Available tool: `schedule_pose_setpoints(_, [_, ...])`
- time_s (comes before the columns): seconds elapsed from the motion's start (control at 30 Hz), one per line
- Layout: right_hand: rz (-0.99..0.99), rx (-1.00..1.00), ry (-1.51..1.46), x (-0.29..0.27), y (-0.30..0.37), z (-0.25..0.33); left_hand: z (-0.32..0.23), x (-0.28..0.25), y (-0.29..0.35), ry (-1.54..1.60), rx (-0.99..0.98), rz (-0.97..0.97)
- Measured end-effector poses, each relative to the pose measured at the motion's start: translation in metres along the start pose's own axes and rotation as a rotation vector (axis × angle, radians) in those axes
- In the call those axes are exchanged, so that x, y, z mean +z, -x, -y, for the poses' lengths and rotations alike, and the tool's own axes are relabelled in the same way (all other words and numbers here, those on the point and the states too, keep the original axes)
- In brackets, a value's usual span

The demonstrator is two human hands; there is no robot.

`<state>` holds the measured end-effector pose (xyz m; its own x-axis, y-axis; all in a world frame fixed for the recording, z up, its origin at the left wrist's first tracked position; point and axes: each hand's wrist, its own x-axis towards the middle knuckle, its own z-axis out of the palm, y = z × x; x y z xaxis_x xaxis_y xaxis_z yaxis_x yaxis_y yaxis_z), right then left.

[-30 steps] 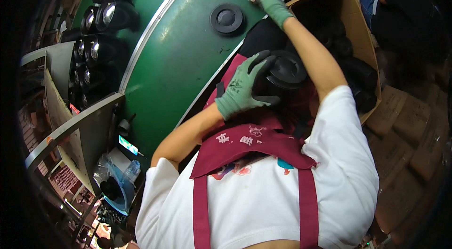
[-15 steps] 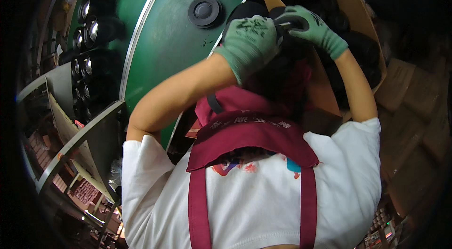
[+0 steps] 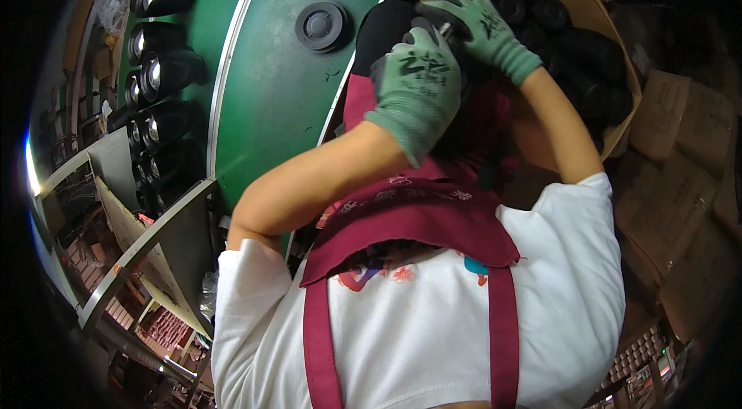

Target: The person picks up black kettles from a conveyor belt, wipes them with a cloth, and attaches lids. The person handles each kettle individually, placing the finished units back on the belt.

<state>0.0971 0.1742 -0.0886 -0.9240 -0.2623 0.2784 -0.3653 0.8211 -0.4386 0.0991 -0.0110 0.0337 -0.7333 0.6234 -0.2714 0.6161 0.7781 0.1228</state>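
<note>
Both my hands wear green knit gloves with dark fingertips and meet above my lap, at the conveyor's right edge. My left hand (image 3: 417,88) is closed, its fingers bent toward my right hand (image 3: 485,32), which is also closed. A small shiny metal bit (image 3: 446,30) shows between the fingertips; the rest of what they grip is hidden. Close by on the left bulges a smooth black rounded thing (image 3: 376,36), its lower part covered by my left hand and apron. A dark grey round lid-like disc (image 3: 321,26) lies on the green conveyor belt (image 3: 270,100).
Several black pot-like vessels (image 3: 168,73) with shiny insides line the far left strip. An open cardboard box (image 3: 622,61) holding several dark round parts stands at my right, with stacked brown cartons (image 3: 672,185) beyond. A metal frame (image 3: 147,243) juts out at left.
My right hand has shifted left and up, closer over my left hand, which has turned with fingers pointing upward. The dark ring-like part seen at the right fingers is now hidden.
</note>
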Motion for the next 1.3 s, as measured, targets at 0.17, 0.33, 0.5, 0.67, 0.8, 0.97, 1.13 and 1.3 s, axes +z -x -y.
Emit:
schedule_pose_setpoints(0.17, [0.0,0.1,-0.082,0.003,0.009,0.024,0.042,-0.001,0.002,0.198,0.009,-0.005])
schedule_pose_setpoints(0.33, [0.147,0.347,-1.484,0.011,-0.013,-0.014,0.047,-0.006,0.007,0.232,-0.032,0.075])
schedule_pose_setpoints(0.5, [-0.553,-0.121,-0.232,0.058,-0.016,-0.015,0.046,-0.001,0.004,0.251,-0.012,0.045])
schedule_pose_setpoints(0.67, [-0.004,0.259,-1.52,-0.014,0.02,0.084,0.126,0.06,-0.033,0.651,0.039,-0.14])
schedule_pose_setpoints(0.8, [-0.156,-0.006,-0.549,-0.031,-0.006,0.162,0.112,0.088,-0.11,1.293,0.333,-0.197])
schedule_pose_setpoints(0.97, [-0.041,0.201,-1.403,-0.048,0.013,0.107,0.115,0.089,-0.093,0.674,0.38,-0.528])
schedule_pose_setpoints(1.13, [-0.688,0.45,-0.941,0.057,-0.039,0.017,0.055,0.051,-0.085,0.389,0.278,-0.868])
schedule_pose_setpoints(1.3, [-0.368,0.213,-1.672,0.106,-0.044,0.016,0.041,0.055,-0.078,0.258,0.334,-1.035])
